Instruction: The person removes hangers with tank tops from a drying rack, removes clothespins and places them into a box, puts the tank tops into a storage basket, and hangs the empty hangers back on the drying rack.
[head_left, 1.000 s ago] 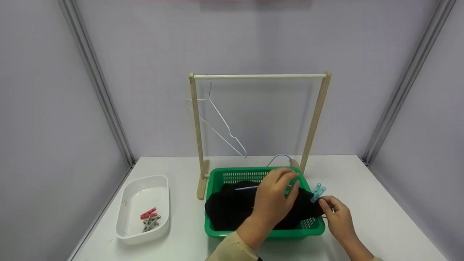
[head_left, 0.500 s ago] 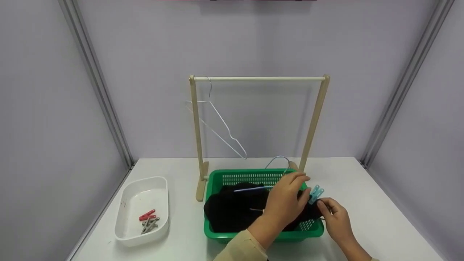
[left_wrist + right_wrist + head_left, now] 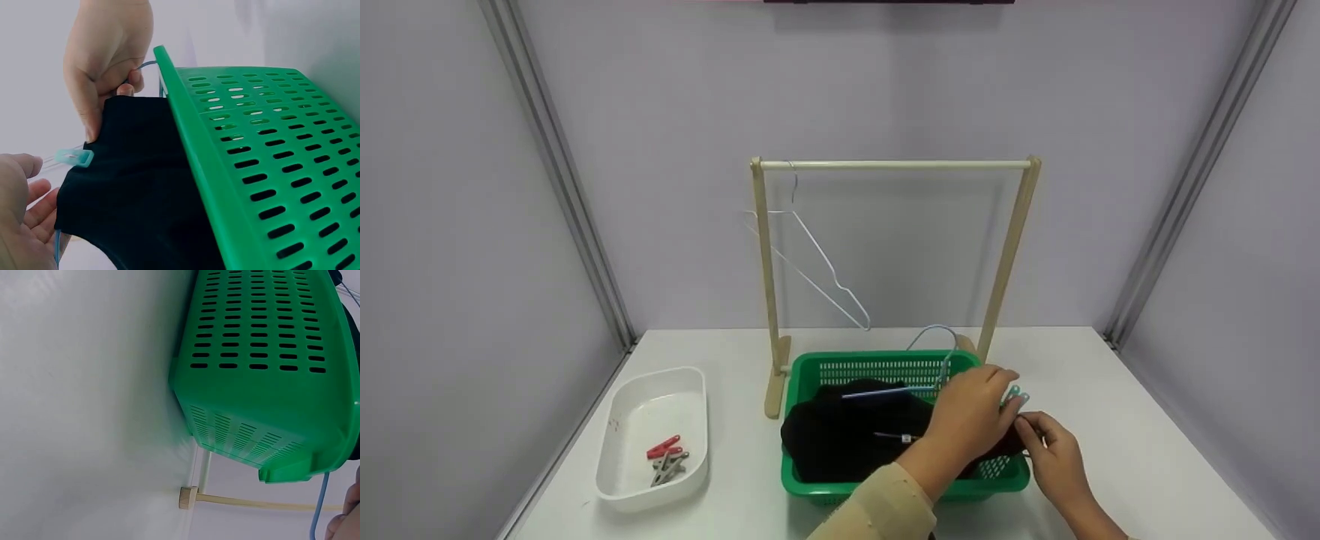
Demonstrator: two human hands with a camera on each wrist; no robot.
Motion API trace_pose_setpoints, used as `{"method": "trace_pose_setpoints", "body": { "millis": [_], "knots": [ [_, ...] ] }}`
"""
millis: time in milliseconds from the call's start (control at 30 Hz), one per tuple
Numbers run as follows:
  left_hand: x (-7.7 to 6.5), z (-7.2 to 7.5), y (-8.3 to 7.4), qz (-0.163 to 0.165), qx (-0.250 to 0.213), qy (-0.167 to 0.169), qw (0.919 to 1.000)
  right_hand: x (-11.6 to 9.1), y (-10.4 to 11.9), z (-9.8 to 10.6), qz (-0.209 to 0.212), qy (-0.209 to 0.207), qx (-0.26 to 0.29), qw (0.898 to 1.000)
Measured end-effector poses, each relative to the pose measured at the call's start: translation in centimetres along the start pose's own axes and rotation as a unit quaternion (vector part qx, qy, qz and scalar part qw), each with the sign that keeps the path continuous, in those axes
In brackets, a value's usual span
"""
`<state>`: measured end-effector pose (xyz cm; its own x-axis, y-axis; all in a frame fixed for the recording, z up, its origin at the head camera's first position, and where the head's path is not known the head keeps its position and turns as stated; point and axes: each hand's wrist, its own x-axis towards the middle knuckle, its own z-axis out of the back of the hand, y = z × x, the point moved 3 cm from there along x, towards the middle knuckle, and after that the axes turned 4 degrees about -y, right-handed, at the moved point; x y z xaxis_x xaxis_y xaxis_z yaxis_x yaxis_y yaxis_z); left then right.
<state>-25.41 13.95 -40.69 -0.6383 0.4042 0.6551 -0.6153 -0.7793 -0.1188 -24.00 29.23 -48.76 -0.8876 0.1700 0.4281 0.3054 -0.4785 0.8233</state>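
A black garment (image 3: pixel 840 435) lies in the green basket (image 3: pixel 799 480), with part of a blue hanger (image 3: pixel 877 392) on top. In the head view, my right hand (image 3: pixel 1061 457) pinches the garment at the basket's right end. Fixed to the cloth beside those fingertips is a light blue clothespin (image 3: pixel 79 157). My left hand (image 3: pixel 971 409) reaches over the basket, thumb and fingers parted about the clothespin's handles and partly hiding them. The left wrist view shows the left hand (image 3: pixel 25 214) at its left edge, fingers loosely bent, and the right hand (image 3: pixel 112 50) gripping cloth above.
A wooden rack (image 3: pixel 896 164) stands behind the basket, a white hanger (image 3: pixel 825 259) hanging from its bar. On the left, a white tray (image 3: pixel 615 431) contains red clothespins (image 3: pixel 664 448) and grey clothespins (image 3: pixel 669 469). Walls enclose the table (image 3: pixel 1140 442) at the back and sides.
My left hand has moved right across the basket to the clothespin, uncovering more of the blue hanger and a small label on the garment. The right hand keeps its pinch on the garment.
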Motion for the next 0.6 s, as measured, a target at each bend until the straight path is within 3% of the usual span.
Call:
{"method": "trace_pose_setpoints", "body": {
  "millis": [167,300,433,600],
  "knots": [
    [0.0,-0.7,-0.7,-0.028,0.069,0.044,0.9963,0.0,-0.1,0.1,0.002,-0.007,-0.014,1.0],
    [0.0,-1.2,-1.2,-0.043,0.096,0.066,0.9923,-0.1,-0.1,0.2,0.0,-0.011,-0.022,1.0],
    [0.0,-1.3,-1.5,-0.05,0.103,0.063,0.9914,-0.2,0.0,0.2,-0.005,-0.007,-0.013,1.0],
    [-0.1,-1.2,-1.5,-0.053,0.08,0.044,0.9944,-0.2,0.0,0.2,-0.004,-0.003,-0.004,1.0]
  ]
}}
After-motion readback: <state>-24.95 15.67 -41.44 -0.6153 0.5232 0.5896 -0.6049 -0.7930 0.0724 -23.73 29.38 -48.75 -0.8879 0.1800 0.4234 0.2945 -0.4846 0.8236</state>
